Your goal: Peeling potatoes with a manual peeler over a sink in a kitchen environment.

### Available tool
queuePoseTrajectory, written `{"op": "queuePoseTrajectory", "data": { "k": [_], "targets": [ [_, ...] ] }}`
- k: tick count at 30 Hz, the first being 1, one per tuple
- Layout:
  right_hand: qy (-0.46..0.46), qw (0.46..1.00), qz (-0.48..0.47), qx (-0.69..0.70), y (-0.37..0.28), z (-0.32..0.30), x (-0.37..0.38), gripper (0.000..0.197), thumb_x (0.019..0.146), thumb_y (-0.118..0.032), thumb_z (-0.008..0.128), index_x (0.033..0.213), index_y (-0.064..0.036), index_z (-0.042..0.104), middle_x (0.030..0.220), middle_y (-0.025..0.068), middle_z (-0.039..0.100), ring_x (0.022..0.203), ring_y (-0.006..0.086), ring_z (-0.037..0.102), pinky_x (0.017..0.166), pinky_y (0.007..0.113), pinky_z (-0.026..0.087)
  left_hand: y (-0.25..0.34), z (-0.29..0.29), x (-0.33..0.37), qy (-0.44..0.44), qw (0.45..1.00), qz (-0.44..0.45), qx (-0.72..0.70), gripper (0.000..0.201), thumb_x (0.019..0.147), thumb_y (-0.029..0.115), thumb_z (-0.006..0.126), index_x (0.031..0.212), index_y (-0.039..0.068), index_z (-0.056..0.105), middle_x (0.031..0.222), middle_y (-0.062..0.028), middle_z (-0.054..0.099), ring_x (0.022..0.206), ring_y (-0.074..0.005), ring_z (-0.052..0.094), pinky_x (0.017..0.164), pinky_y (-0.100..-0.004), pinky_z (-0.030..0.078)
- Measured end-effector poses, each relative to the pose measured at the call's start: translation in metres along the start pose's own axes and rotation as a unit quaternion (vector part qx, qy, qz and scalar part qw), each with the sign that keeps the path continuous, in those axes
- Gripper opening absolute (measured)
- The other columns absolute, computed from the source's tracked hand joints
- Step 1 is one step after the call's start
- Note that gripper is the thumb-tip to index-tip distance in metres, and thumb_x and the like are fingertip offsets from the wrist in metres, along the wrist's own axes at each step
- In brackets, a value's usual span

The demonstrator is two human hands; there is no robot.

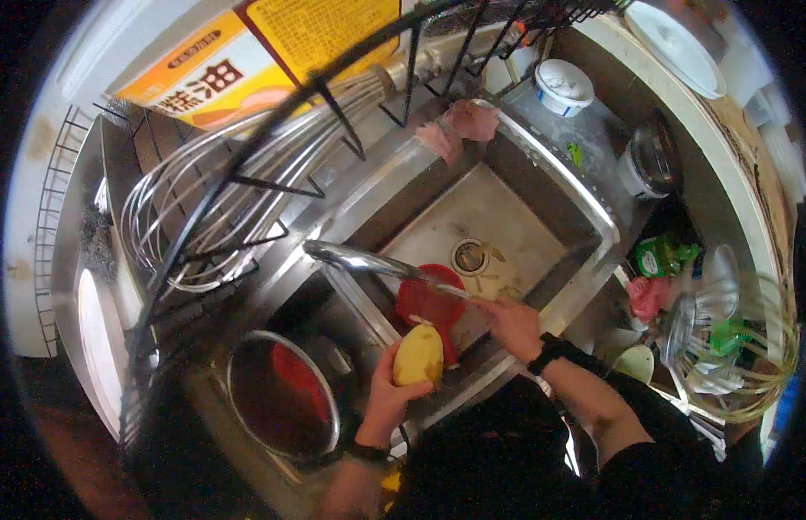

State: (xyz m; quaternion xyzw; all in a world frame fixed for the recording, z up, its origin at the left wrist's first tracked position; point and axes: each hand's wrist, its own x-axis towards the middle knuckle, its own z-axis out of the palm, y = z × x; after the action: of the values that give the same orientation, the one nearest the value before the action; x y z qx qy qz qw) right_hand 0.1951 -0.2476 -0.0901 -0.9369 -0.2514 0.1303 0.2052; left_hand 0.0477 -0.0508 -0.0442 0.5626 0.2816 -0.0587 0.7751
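My left hand (391, 397) is closed round a yellow, oval, mostly peeled potato (418, 355) above the near edge of the sink. To its right, my right hand (509, 328) grips the end of a slim tool (462, 290) pointing left. Blur hides whether this is a peeler or a knife. Beneath, a red round plastic scoop (417, 300) lies in the metal sink (515, 208). The faucet spout (355, 258) reaches over it from the left. Pale scraps (492, 251) lie by the drain (469, 256).
A large metal pot (247, 399) with something red inside stands at left. A black wire rack (238, 156) holding a big whisk (195, 199) crosses the upper left. Pink cloths (472, 120) hang at the far rim. At right are a green bottle (663, 256) and a white tub (564, 87).
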Motion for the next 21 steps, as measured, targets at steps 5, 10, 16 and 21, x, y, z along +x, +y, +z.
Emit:
{"op": "queuePoseTrajectory", "data": {
  "k": [5,10,16,21],
  "targets": [
    [0.058,0.989,-0.129,0.033,-0.045,0.001,-0.030,0.052,0.075,-0.013,0.061,0.122,-0.0365,0.055,0.084,0.0010,0.056,0.070,0.0216,0.062,0.053,0.035,0.052,-0.003,-0.006,0.016,0.014,0.991,-0.052,-0.119,0.075,0.067,-0.001,0.072,0.133,0.003,0.037,0.124,-0.0094,0.050,0.113,-0.0232,0.053,0.094,-0.0352,0.045],
    [0.046,0.997,-0.060,0.018,-0.036,0.024,-0.030,0.052,0.077,-0.014,0.059,0.125,-0.0337,0.053,0.087,0.0035,0.058,0.066,0.0265,0.062,0.056,0.039,0.052,-0.021,-0.008,0.012,0.006,0.991,-0.017,-0.135,0.078,0.065,-0.002,0.073,0.133,0.004,0.036,0.123,-0.0084,0.050,0.114,-0.0233,0.051,0.095,-0.0362,0.044],
    [0.075,0.988,0.005,0.134,-0.024,0.032,-0.047,0.042,0.083,-0.014,0.056,0.121,-0.0311,0.057,0.089,0.0043,0.062,0.069,0.0277,0.062,0.058,0.041,0.052,-0.033,-0.023,0.011,0.035,0.989,0.094,0.109,0.076,0.059,0.001,0.080,0.126,0.008,0.042,0.123,-0.0081,0.049,0.113,-0.0208,0.049,0.097,-0.0350,0.042],
    [0.066,0.987,-0.064,0.133,-0.057,-0.003,-0.040,0.037,0.084,-0.019,0.058,0.117,-0.0338,0.060,0.087,0.0032,0.063,0.069,0.0258,0.063,0.054,0.037,0.052,-0.023,-0.033,0.013,0.043,0.953,0.211,0.214,0.070,0.062,0.002,0.078,0.122,0.008,0.043,0.120,-0.0087,0.049,0.113,-0.0205,0.048,0.097,-0.0348,0.040]
  ]
}}
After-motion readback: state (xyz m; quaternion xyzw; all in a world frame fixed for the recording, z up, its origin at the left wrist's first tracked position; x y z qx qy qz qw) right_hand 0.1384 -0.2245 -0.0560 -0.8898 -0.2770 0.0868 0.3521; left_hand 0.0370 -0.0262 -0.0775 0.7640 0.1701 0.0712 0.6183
